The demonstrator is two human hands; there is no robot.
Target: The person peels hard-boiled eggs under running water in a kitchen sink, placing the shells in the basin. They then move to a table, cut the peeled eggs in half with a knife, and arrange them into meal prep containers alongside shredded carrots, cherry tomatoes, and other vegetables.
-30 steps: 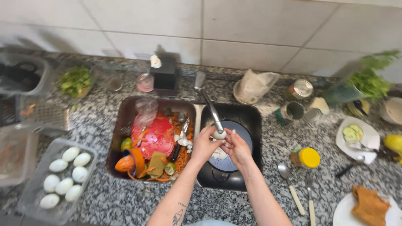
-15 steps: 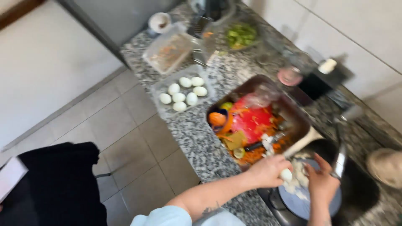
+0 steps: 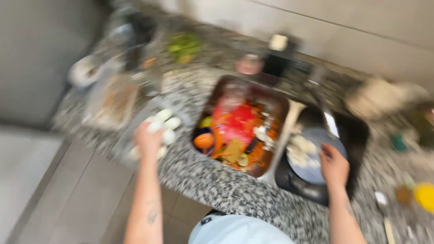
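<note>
Head view, blurred: her left hand [image 3: 149, 140] rests over the white eggs [image 3: 166, 124] in a clear tray on the left counter, grip unclear; right hand [image 3: 334, 166] lies open-fingered on the blue plate [image 3: 316, 156] in the dark sink [image 3: 357, 135]

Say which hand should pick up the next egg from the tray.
Left, probably: the left hand is already over the eggs on the counter, while the right hand is at the plate in the sink.
</note>
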